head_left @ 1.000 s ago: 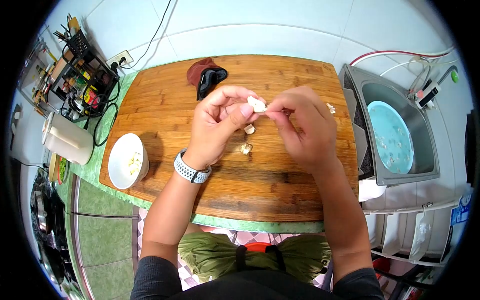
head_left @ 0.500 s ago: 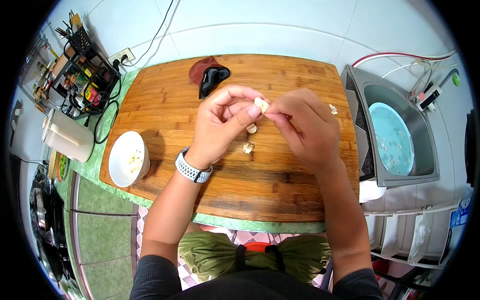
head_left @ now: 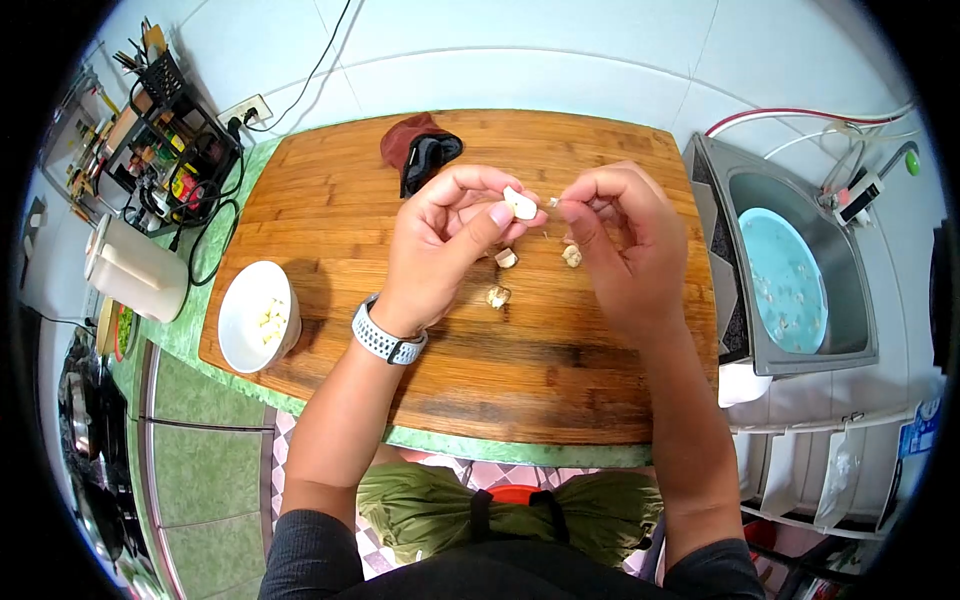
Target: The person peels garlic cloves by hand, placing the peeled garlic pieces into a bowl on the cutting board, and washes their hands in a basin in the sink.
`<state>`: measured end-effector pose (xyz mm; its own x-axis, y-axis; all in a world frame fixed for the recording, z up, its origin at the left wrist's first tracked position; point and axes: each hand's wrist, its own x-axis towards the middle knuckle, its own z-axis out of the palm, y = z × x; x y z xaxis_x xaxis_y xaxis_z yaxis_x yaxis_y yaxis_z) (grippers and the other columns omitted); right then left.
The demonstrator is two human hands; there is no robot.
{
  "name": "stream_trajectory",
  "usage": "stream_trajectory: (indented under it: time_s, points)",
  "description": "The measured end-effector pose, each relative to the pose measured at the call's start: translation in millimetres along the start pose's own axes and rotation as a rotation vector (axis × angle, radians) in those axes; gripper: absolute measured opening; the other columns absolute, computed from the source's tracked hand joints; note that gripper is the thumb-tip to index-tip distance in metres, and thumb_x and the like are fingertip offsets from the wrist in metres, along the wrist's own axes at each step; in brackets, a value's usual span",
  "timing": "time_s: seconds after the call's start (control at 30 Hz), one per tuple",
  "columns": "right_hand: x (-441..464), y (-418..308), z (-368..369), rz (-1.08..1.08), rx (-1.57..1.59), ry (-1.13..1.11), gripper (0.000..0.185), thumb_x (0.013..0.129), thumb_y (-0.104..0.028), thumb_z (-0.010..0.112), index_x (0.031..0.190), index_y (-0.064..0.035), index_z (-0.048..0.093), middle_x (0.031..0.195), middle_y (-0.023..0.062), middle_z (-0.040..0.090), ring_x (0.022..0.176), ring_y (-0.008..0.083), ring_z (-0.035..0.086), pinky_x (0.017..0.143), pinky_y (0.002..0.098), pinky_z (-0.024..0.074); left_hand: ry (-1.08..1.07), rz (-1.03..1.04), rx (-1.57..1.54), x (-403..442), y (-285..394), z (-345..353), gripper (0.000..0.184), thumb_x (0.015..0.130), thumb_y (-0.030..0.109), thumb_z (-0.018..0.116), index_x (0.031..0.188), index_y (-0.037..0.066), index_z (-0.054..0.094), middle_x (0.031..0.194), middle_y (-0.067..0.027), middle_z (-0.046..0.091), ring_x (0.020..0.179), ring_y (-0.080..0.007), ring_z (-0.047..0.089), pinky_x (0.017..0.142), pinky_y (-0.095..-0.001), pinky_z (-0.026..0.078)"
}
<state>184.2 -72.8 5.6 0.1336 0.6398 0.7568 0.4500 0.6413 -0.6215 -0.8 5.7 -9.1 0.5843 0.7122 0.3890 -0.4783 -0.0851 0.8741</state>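
My left hand [head_left: 450, 235] pinches a pale clove [head_left: 520, 204], which looks like garlic, between thumb and fingers above the wooden board [head_left: 450, 370]. Just to its right, my right hand [head_left: 630, 225] holds a tiny whitish scrap [head_left: 554, 202] at its fingertips, apart from the clove. Below the hands on the board lie a small pale piece [head_left: 506, 258], a brownish-white piece [head_left: 498, 296] and another such piece [head_left: 572, 256] beside my right thumb. At the board's left stands a white bowl [head_left: 238, 318] with several pale pieces inside.
A dark red and black cloth item [head_left: 418, 150] lies at the board's back. On the right, a sink [head_left: 855, 335] holds a light blue basin [head_left: 780, 290] with water. A white pitcher [head_left: 140, 270], black rack [head_left: 165, 150] and cables are at left.
My right hand has drawn away to the right from the clove, with a small scrap at its fingertips. A brownish-white piece beside my right thumb has come into view. My left hand keeps its pinch.
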Motion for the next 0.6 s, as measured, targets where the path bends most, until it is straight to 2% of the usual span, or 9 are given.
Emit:
stream_trajectory:
  time_s: [0.1,0.17,0.37,0.6]
  points:
    - [0,0,1,0.017,0.011,-0.023,0.01,0.092,-0.004,0.075,0.099,-0.0028,0.069,0.091,0.0083,0.069,0.078,0.0177,0.07,0.07,0.0282,0.0568,0.003,0.024,0.011,0,-1,1,0.02,0.102,0.007,0.064,0.121,0.002,0.06,0.116,-0.0094,0.07,0.104,-0.0131,0.069,0.091,-0.0264,0.059]
    - [0,2,5,-0.001,0.016,0.01,0.012,0.09,-0.006,0.078,0.1,-0.0034,0.073,0.089,0.0085,0.071,0.076,0.0168,0.071,0.067,0.0271,0.0573,0.024,0.052,0.057,0,-4,-2,0.023,0.101,0.001,0.065,0.123,-0.001,0.06,0.116,-0.013,0.073,0.104,-0.0162,0.073,0.088,-0.0265,0.058]
    - [-2,-2,4,0.085,-0.049,-0.014,0.011,0.088,-0.006,0.08,0.099,-0.0032,0.077,0.086,0.0085,0.073,0.072,0.0147,0.072,0.064,0.0252,0.0572,0.024,0.065,0.161,0,-9,-4,0.024,0.098,0.002,0.07,0.121,0.0,0.063,0.116,-0.009,0.072,0.104,-0.0123,0.072,0.076,-0.0202,0.056]
    - [-4,-1,1,0.198,-0.019,-0.032,0.011,0.087,-0.004,0.078,0.098,-0.0015,0.077,0.087,0.0084,0.074,0.074,0.0132,0.073,0.066,0.0248,0.0585,0.04,0.092,0.179,0,-11,-3,0.023,0.098,0.002,0.07,0.119,-0.001,0.064,0.115,-0.0086,0.072,0.105,-0.013,0.072,0.074,-0.0199,0.056]
